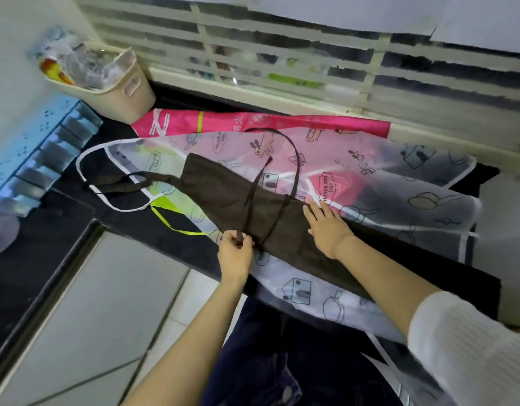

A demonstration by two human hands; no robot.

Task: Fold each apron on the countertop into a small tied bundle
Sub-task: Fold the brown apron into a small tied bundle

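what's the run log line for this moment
brown apron: folded strip, untied | left hand: pinches tie strap | right hand: flat on brown apron | beneath: printed translucent apron, pink apron

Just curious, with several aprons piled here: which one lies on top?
The dark brown apron. It lies over the clear printed apron and the pink apron; the left hand pinches its strap, the right hand presses it.

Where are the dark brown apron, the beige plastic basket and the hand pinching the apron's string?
dark brown cloth apron (223,189): head view, on its folded body.
beige plastic basket (135,105): head view, front wall below the handle slot.
left hand (235,253): head view, back of the hand pinching the thin string (248,206).
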